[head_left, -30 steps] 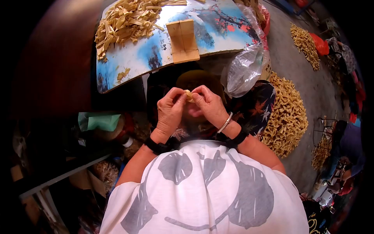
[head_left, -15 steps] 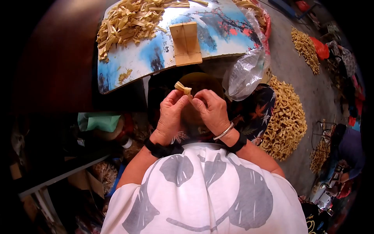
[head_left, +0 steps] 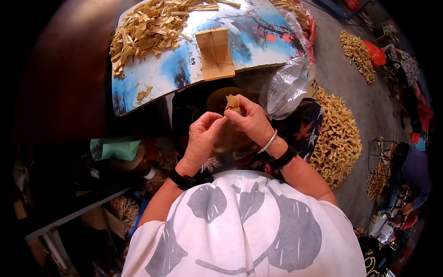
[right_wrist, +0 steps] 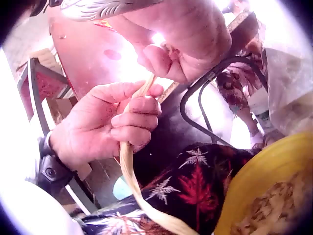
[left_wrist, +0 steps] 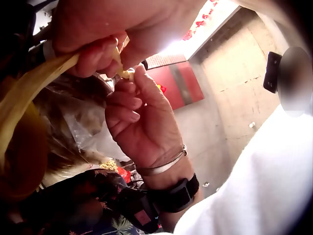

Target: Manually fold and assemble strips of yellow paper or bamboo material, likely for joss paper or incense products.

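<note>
A pale yellow fibrous strip (right_wrist: 128,164) runs between my two hands in front of my chest. My left hand (head_left: 200,138) holds the strip with its fingers curled round it, the loose length trailing down below in the right wrist view. A folded, knotted end of the strip (head_left: 233,101) stands up between the thumb and fingers of my right hand (head_left: 253,122), which pinches it. In the left wrist view the right hand's thumb and forefinger meet on a bit of the strip, close to the left hand's fingertips.
A yellow basin (right_wrist: 234,196) with pale pieces sits at my lap. Ahead, a painted board (head_left: 175,69) carries a heap of strips (head_left: 152,27) and a wooden stand (head_left: 215,53). Clear plastic (head_left: 287,90) hangs at its right edge. Knotted pieces (head_left: 339,138) pile on the floor.
The knotted piece stood out at my left fingers half a second ago; now its end shows at my right hand. My right hand has risen slightly, and the left has moved a little lower.
</note>
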Tool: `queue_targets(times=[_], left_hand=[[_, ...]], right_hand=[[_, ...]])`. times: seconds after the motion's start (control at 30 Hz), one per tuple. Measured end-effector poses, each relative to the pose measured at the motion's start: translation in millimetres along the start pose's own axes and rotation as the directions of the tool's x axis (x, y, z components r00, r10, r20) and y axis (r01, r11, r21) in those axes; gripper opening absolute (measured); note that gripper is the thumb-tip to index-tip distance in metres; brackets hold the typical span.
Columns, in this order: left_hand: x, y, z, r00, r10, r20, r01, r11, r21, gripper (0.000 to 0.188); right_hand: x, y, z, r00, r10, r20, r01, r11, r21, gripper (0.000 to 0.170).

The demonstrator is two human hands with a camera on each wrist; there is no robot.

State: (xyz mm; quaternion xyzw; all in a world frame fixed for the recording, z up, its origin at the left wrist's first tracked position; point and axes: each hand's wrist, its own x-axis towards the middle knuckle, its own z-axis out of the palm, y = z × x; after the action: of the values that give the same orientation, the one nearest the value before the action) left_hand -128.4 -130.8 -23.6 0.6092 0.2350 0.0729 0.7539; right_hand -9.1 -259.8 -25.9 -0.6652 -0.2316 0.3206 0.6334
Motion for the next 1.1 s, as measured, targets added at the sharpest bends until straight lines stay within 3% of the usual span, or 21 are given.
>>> queue_targets(times=[0.1,0.13,0.23,0.37,0.43,0.5,0.57,0.73,0.83,0.87,0.97,1.0,1.1], left_hand=[[-1,-1,-16,0.994,-0.104,0.043,0.107,0.991,-0.077,0.011],[-2,3,-17,0.993,-0.112,0.049,0.117,0.986,-0.117,0.010],[3,7,-23,0.986,-0.121,0.112,0.141,0.972,-0.188,0.011],[23,26,-20,0.977,0.181,0.110,-0.201,0.958,0.205,0.013],[42,50,-22,0.923,0.367,0.112,-0.376,0.808,0.454,0.013],[62,77,-19,0.859,0.499,0.111,-0.456,0.650,0.607,0.012],[87,94,-18,0.830,0.548,0.107,-0.478,0.598,0.643,0.013],[138,102,-19,0.827,0.562,0.023,-0.427,0.601,0.676,0.017],[157,92,-21,0.836,0.548,-0.006,-0.414,0.638,0.649,0.018],[160,88,-22,0.840,0.543,-0.012,-0.409,0.647,0.644,0.017],[166,78,-31,0.867,0.479,-0.137,-0.309,0.732,0.606,0.016],[165,79,-36,0.872,0.449,-0.193,-0.265,0.766,0.586,0.015],[148,82,-49,0.929,0.347,-0.128,-0.281,0.888,0.364,0.015]], right_hand=[[5,9,-12,1.000,-0.021,-0.004,0.021,0.996,-0.084,0.016],[3,4,-14,0.998,0.063,0.011,-0.063,0.998,-0.005,0.012],[8,-3,-15,0.995,0.092,0.041,-0.095,0.992,0.078,0.011],[29,-35,-21,0.998,0.044,0.052,-0.049,0.994,0.097,0.015],[39,-55,-21,1.000,-0.031,0.004,0.031,1.000,0.003,0.017],[63,-61,-23,0.978,-0.194,-0.074,0.185,0.975,-0.122,0.020],[83,-70,-22,0.937,-0.315,-0.153,0.273,0.930,-0.246,0.021],[128,-60,-21,0.829,-0.493,-0.262,0.348,0.823,-0.449,0.014],[140,-51,-22,0.775,-0.582,-0.245,0.377,0.738,-0.559,0.014],[139,-49,-23,0.818,-0.529,-0.226,0.313,0.738,-0.598,0.012],[141,-38,-27,0.773,-0.605,-0.190,0.307,0.619,-0.723,0.011],[138,-40,-30,0.808,-0.557,-0.193,0.306,0.676,-0.670,0.012],[125,-44,-37,0.900,-0.396,-0.181,0.241,0.799,-0.551,0.012]])
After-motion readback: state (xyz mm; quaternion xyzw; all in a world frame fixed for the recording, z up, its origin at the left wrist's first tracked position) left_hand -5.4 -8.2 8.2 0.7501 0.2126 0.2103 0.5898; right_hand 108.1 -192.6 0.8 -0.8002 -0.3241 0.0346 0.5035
